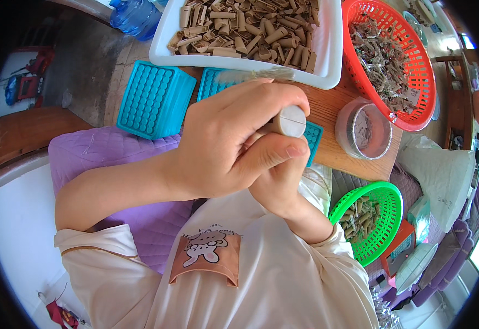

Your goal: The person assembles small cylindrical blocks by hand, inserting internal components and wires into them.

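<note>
My left hand (pixel 223 134) is closed around a short pale grey-tan cylinder (pixel 292 122). The cylinder's round end faces up between thumb and forefinger, with a thin line across it. My right hand (pixel 280 183) is right below and partly behind the left, its fingers hidden, so its grip does not show. Beyond the left knuckles a blurred tuft of greyish fibres (pixel 264 74) sticks out; what it belongs to is hidden. Teal trays with rows of round cups lie around the hands: a stack (pixel 152 101) to the left, another (pixel 209 82) behind, and a corner (pixel 313 140) to the right.
On the wooden table (pixel 327 159), a white bin (pixel 330 74) holds many tan half-tube shells. A red basket (pixel 423 77) of wrapped scraps and a plastic-lined tub (pixel 342 123) stand right. A green basket (pixel 390 205) of small rolls is nearer. Purple quilted padding (pixel 80 151) lies left.
</note>
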A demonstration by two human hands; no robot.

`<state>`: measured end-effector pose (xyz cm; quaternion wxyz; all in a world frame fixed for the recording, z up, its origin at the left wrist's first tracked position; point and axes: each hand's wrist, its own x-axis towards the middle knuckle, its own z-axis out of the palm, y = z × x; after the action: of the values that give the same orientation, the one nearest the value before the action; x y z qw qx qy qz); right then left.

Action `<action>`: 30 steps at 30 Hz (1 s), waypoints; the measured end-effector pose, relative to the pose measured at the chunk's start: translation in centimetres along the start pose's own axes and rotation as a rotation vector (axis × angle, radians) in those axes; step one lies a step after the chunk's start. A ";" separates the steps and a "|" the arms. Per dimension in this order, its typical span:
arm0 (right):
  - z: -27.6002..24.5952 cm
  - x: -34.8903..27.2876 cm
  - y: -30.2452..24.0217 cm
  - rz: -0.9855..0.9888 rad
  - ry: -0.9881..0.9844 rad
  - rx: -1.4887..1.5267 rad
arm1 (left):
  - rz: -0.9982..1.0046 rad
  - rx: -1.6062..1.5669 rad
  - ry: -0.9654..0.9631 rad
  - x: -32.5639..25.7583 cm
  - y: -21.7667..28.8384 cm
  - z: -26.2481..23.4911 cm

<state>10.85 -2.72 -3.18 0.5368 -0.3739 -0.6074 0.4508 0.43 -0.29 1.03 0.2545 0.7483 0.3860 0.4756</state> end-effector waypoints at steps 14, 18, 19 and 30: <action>-6.6 0.5 1.5 0.206 -0.217 -0.075 | -0.501 -0.418 -0.098 -0.7 -0.4 -0.1; -15.9 1.5 2.6 0.339 -0.091 -0.736 | -0.543 -0.541 -0.070 0.1 0.6 -0.1; -18.4 1.6 3.7 0.396 -0.130 -0.893 | -0.660 -0.576 -0.197 0.1 0.9 -0.4; -21.4 3.3 11.2 0.303 -0.418 -1.320 | -1.076 -0.623 -0.410 -0.2 0.4 0.5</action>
<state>31.19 7.05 -12.38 0.0017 -0.6073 -0.7853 0.1203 0.98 -0.71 1.04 0.7302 0.4175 0.4944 0.2191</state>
